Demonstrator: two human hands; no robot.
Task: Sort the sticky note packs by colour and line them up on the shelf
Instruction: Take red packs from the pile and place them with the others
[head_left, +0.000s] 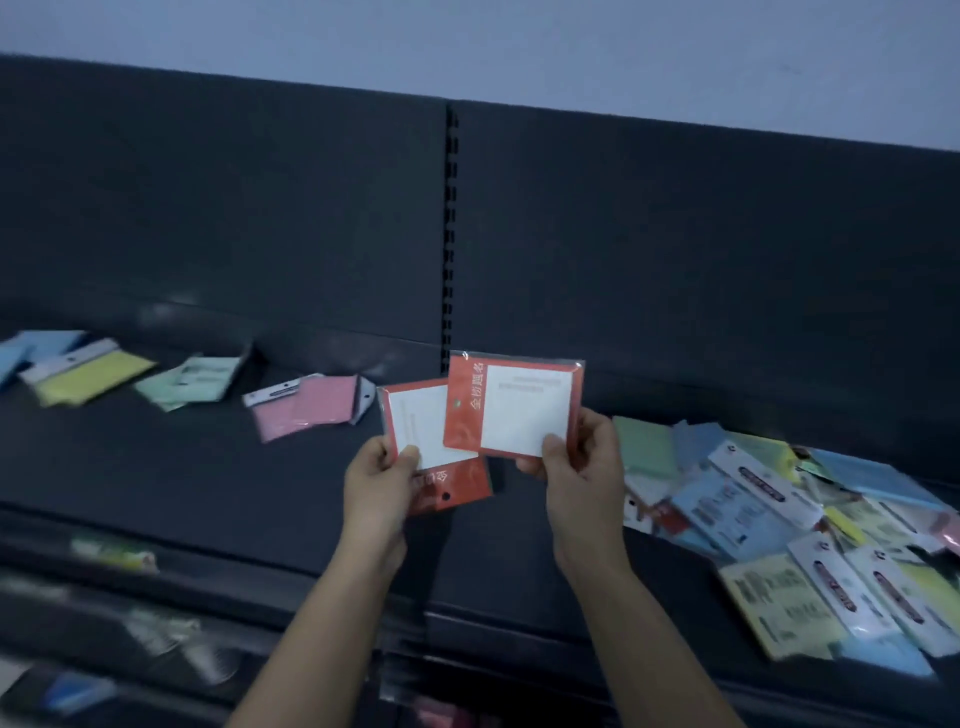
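Right hand's (571, 462) pack (519, 410) seemingly overlaps left hand's (382, 478) pack (415, 426).

1. left hand (382, 480), just left of frame centre, pinches the left red pack (415, 423), thumb on top.
2. right hand (579, 460), right of centre, pinches the right red pack (519, 405) at its lower corner.
3. left forearm (322, 623) and right forearm (634, 639), both bare, rise from the bottom edge.

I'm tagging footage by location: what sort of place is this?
Likely a shop's stationery aisle: a dark display shelf with a slotted black upright strip behind, and a heap of plastic-wrapped pastel sticky note packs with hang-hole headers.
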